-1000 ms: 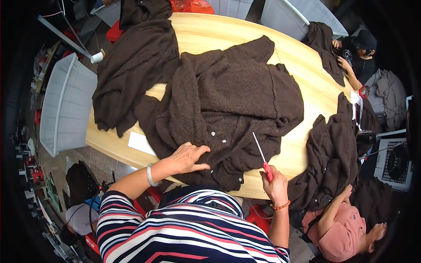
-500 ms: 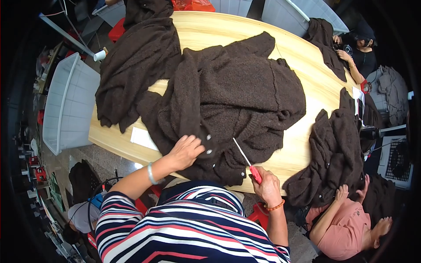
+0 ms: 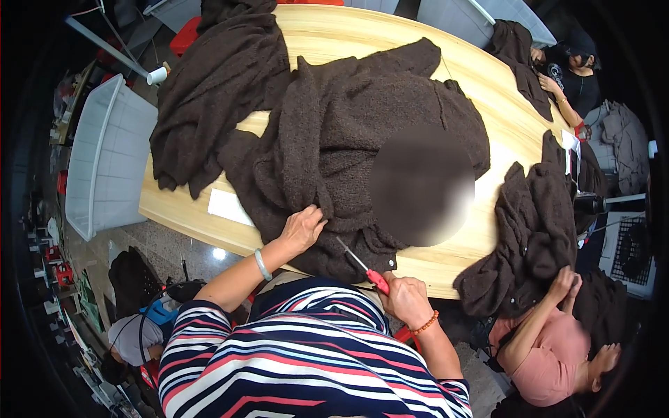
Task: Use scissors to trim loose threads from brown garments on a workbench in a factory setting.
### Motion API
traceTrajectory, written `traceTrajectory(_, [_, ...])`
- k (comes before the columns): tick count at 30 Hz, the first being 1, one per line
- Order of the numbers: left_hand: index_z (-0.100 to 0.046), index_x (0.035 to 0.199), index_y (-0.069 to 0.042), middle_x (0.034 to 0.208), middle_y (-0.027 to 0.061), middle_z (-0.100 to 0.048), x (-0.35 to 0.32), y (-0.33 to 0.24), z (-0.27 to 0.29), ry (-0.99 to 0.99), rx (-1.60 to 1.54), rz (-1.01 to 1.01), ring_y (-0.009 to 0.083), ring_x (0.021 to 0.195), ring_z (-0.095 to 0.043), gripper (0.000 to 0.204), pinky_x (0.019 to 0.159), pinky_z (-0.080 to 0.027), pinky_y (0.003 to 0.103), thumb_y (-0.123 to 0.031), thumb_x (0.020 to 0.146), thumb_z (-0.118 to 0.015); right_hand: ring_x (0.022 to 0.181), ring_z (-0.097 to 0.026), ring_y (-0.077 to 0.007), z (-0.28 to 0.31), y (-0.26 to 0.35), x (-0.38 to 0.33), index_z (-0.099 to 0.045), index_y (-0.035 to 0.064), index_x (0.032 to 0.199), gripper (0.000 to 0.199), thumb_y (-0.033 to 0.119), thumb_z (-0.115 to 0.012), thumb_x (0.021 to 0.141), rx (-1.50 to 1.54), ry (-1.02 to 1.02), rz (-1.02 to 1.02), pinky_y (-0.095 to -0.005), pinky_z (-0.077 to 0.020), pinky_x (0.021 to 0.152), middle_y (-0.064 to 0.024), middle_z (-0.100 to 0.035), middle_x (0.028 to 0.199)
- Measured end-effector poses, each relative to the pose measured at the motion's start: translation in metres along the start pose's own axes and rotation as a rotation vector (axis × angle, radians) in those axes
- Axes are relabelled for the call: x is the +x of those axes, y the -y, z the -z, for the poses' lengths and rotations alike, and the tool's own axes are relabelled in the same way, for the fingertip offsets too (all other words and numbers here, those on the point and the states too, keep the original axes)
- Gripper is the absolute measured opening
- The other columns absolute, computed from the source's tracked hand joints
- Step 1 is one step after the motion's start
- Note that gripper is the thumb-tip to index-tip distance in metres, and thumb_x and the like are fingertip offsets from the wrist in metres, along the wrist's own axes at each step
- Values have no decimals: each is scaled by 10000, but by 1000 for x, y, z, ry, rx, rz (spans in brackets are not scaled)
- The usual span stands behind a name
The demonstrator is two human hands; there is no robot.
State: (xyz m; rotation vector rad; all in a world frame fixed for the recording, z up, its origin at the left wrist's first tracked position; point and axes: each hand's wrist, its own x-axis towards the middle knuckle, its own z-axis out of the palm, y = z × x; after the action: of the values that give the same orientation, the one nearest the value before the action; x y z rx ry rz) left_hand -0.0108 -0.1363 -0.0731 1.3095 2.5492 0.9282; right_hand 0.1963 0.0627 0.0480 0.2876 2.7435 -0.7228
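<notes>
A dark brown knitted cardigan (image 3: pixel 348 118) with pale round buttons lies bunched on the table in front of me. My left hand (image 3: pixel 304 228), with a pale bangle at the wrist, has its fingers closed on the near edge of the knit. In my right hand (image 3: pixel 407 299) is a tool with a red handle (image 3: pixel 378 281) and a thin metal shaft. Its tip points up and left over the cloth, close to my left fingers; its exact kind is unclear. A round blurred patch hides the cardigan's right part.
More brown knitwear (image 3: pixel 219 97) lies at the left of the wooden table (image 3: pixel 334 31). A white paper (image 3: pixel 228 207) sits beside the cardigan. A grey-white bin (image 3: pixel 108 160) stands left. At right, a person in pink handles another brown garment (image 3: pixel 533 237); another person works at far right.
My left hand has moved right and a little up, its fingers closing on the knit. The red-handled tool has swung left and nearer to that hand. The buttons beside my left hand are now hidden.
</notes>
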Motion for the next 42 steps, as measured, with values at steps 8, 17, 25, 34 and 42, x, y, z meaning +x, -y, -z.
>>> traceTrajectory(8, [-505, 1188, 70, 858, 186, -616, 18, -24, 16, 178, -265, 61, 334, 690, -619, 403, 597, -490, 404, -86, 852, -664, 667, -657, -377, 12, 9, 6, -632, 77, 914, 162, 211, -655, 827, 119, -71, -136, -465, -522, 629, -191, -640, 668])
traceTrajectory(17, [-478, 1390, -194, 1488, 214, -319, 52, 6, 10, 101, 298, -173, 389, 1389, -292, 741, 1134, -231, 517, -325, 729, -786, 619, -653, -364, 6, 18, 9, -602, 69, 885, 147, 190, -657, 822, 64, -140, -143, -454, -514, 575, -180, -623, 618])
traceTrajectory(25, [-481, 1388, -225, 1491, 220, -312, 52, 16, 2, 101, 311, -245, 400, 1396, -272, 686, 1137, -188, 545, -327, 764, -748, 630, -656, -358, 7, 24, 61, -598, 63, 857, 192, 223, -682, 791, 42, -239, -62, -452, -519, 593, -187, -633, 635])
traceTrajectory(34, [-509, 1374, -239, 1500, 225, -297, 52, 17, -1, 86, 280, -220, 405, 1406, -251, 637, 1139, -169, 551, -332, 781, -724, 642, -657, -359, -1, 15, 84, -605, 57, 825, 218, 268, -662, 823, 5, -265, -7, -461, -524, 610, -195, -638, 655])
traceTrajectory(42, [-484, 1394, -233, 1481, 217, -325, 49, 21, 0, 44, 305, -253, 385, 1379, -302, 590, 1138, -208, 523, -348, 848, -673, 688, -645, -381, -5, 4, -3, -630, 97, 965, 238, 297, -653, 837, 116, 56, -198, -467, -501, 653, -195, -642, 694])
